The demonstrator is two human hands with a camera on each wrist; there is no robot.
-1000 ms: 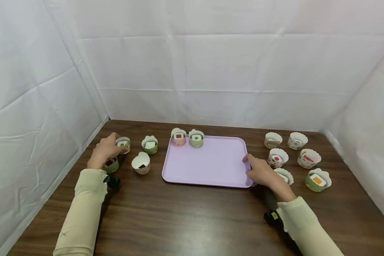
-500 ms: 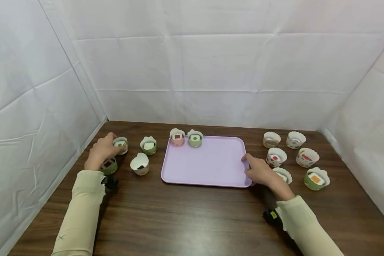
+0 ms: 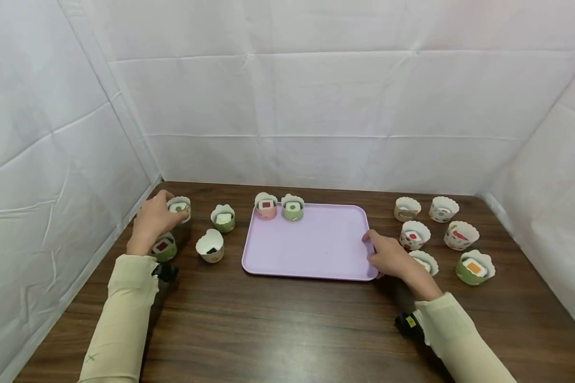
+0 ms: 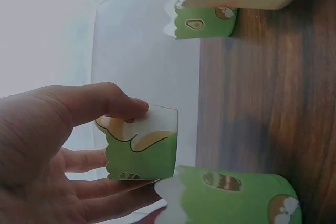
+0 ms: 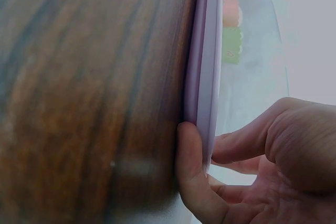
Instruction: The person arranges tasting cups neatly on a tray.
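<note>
A scalloped, papery patterned cup (image 4: 142,158) is pinched between the left hand's (image 3: 153,221) thumb and fingers, apparently raised off the wood-grain surface (image 3: 268,324), near a green cup (image 4: 241,195). This looks like the picking-up step; the next move likely calls for light pressure, lest the thin wall buckle. The right hand (image 3: 388,256) grips the smooth lilac tray (image 3: 306,242) by its edge.
</note>
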